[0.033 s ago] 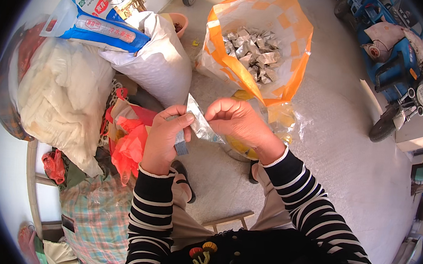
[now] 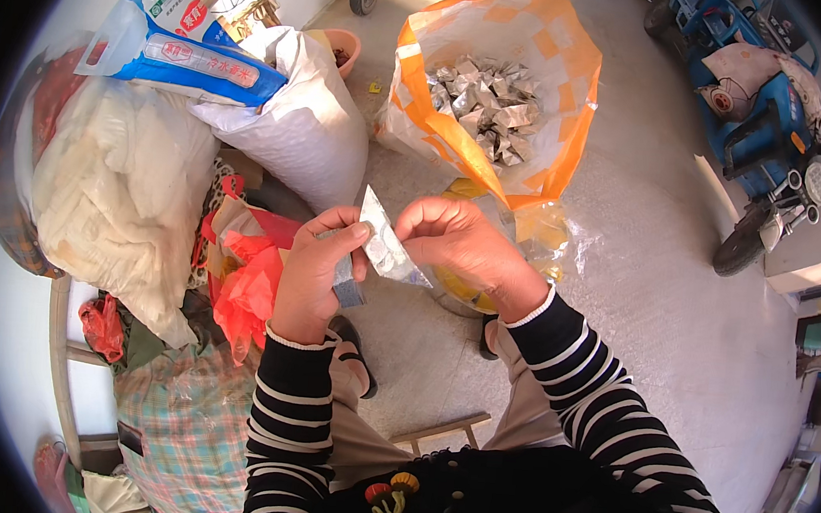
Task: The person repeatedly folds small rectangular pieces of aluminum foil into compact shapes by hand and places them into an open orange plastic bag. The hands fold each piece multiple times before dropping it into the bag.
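A folded piece of silver paper (image 2: 385,243), pointed at the top, is pinched between the thumb and fingers of my left hand (image 2: 313,273). A grey-blue stack (image 2: 350,291) of thin pieces is tucked under the same hand; its kind I cannot make out. My right hand (image 2: 461,246) has its thumb and fingertips closed together at the paper's right edge. Beyond both hands stands an open orange-and-white bag (image 2: 563,158), with several folded silver paper shapes (image 2: 485,103) inside.
At left are a white sack (image 2: 315,119) with a blue-and-white plastic bag (image 2: 204,65) on top, a cream cloth bundle (image 2: 116,195) and a red plastic bag (image 2: 252,287). Clear plastic and a yellow item lie beyond my right wrist. A blue vehicle (image 2: 762,140) stands far right.
The view has shifted slightly. The silver paper is turned a little, showing more of its face; both hands keep nearly the same place and grip.
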{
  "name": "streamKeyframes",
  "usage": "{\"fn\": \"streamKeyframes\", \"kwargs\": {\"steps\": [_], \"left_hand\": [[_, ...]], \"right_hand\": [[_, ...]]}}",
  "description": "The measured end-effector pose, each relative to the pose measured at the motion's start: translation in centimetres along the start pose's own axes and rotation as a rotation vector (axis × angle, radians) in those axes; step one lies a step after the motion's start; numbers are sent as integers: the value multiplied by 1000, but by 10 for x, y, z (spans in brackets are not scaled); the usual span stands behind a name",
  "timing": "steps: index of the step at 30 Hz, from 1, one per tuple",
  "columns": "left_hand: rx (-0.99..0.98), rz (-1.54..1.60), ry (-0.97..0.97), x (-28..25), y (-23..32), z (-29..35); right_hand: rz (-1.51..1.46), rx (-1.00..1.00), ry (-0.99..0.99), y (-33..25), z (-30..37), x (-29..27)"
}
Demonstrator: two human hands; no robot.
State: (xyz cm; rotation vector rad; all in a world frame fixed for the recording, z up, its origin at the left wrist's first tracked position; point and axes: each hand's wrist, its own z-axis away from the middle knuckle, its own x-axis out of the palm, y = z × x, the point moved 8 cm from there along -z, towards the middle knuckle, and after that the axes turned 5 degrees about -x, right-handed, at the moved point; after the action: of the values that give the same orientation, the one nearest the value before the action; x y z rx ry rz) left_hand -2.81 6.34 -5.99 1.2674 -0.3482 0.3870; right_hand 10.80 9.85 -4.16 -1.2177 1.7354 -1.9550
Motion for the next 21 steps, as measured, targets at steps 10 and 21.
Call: {"fn": "streamKeyframes", "kwargs": {"steps": [10, 21], "left_hand": [[73, 315, -392, 16, 10, 11], [109, 574, -351, 5, 10, 4]], "right_hand": [[-455, 146, -150, 13, 6, 12], [-293, 7, 13, 8, 1, -6]]}}
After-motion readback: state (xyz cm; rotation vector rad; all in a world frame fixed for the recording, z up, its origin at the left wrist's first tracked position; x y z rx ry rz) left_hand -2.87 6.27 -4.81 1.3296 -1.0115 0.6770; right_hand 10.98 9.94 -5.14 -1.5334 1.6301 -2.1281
